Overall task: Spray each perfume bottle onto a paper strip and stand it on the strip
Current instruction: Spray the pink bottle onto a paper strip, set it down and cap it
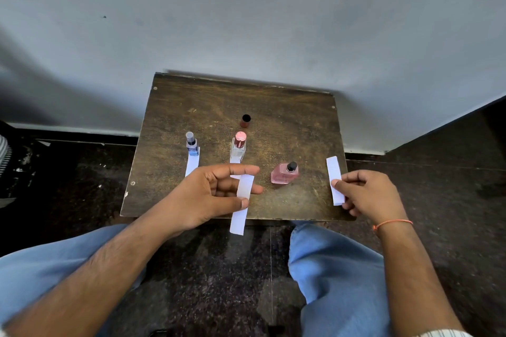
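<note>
Perfume bottles, three on the counter (273,107). Blue bottle (192,145), far left, clear cap on, upright on the far end of a white paper strip (192,163). Clear bottle (238,147) with pink sprayer top, centre, upright on a second strip whose near end is hidden behind the left hand. Dark red cap (245,120) stands alone behind it, apart. Pink bottle (284,174) with black cap, right of centre, directly on the wood, on no strip; whether it stands or lies tilted cannot be told from this angle.

Left hand (216,194): grip pinches a loose paper strip (241,204) between thumb and fingers, held over the counter's near edge; the strip's lower end hangs past the edge.

Right hand (367,191): grip pinches another strip (335,180) near its middle, at the counter's right edge, well apart from the pink bottle. Orange thread band (392,224) on the right wrist.

Surface: small dark brown wooden top, worn and scratched, screws at the corners. It is pushed against a pale grey-blue wall (246,22) with scuffs and dark marks at upper right. Floor (219,268) is dark speckled stone. Blue jeans (336,276) on both knees below.

Labels: no writing legible on any bottle or strip.
</note>
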